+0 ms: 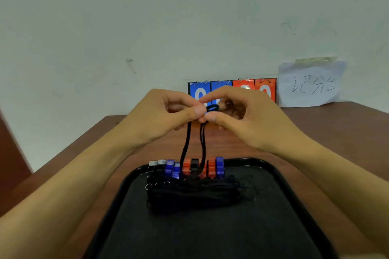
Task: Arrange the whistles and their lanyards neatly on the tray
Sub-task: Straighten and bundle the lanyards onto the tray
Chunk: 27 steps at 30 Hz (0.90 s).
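Tray (284, 176) nearest you already carries most of the job: whistles (187, 167) stand in a row along its far side, their cords bundled in a dark heap (193, 197) just in front. One lanyard (186, 143) isn't laid down yet; it runs up from the row to your hands. Left hand (160, 115) and right hand (248, 118) each have a pinching grip on its looped top above the surface (336, 124). Scoreboard (231, 88) behind. I'd say nearly done: coil it, lay it on the heap.

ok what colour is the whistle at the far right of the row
Blue, seen in the head view: the rightmost whistle at the row's end.
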Motion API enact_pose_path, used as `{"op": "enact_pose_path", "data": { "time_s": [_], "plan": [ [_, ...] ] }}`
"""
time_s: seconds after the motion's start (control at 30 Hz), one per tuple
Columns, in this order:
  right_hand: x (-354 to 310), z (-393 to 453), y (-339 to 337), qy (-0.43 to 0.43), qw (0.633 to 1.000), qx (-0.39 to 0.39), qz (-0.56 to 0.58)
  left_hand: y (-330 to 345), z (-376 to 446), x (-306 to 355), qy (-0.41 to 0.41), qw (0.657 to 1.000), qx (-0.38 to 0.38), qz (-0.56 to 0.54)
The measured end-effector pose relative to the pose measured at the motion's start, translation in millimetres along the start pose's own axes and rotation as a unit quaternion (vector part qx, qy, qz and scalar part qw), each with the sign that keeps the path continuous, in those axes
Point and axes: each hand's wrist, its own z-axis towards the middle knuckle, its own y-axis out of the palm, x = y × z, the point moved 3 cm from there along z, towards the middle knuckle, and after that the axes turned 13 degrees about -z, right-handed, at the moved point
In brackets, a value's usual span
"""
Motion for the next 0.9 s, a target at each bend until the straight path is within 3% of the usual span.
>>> {"op": "enact_pose_path", "data": {
  "time_s": [0.23, 0.5, 0.73, 0.9],
  "plan": [
    [-14.1, -29.5, -20.0, -0.003, 0.997, 0.041, 0.069, 16.7, -22.3, 23.9, -0.032, 0.999, -0.022, 0.038],
    [28.7, -50.2, -30.5, 0.093, 0.993, 0.028, 0.07, -16.3, -48.0, -3.0, -0.09, 0.982, 0.047, 0.159],
    [46.5, -65.9, 10.8, 0.132, 0.99, -0.05, -0.005, -40.1, -73.7, -47.3, -0.156, 0.97, 0.187, 0.02],
    [46.5, -74.4, 35.4, 0.135, 0.986, -0.087, -0.049, -44.1, -91.4, -72.7, -0.16, 0.972, 0.153, 0.073]
  ]
}}
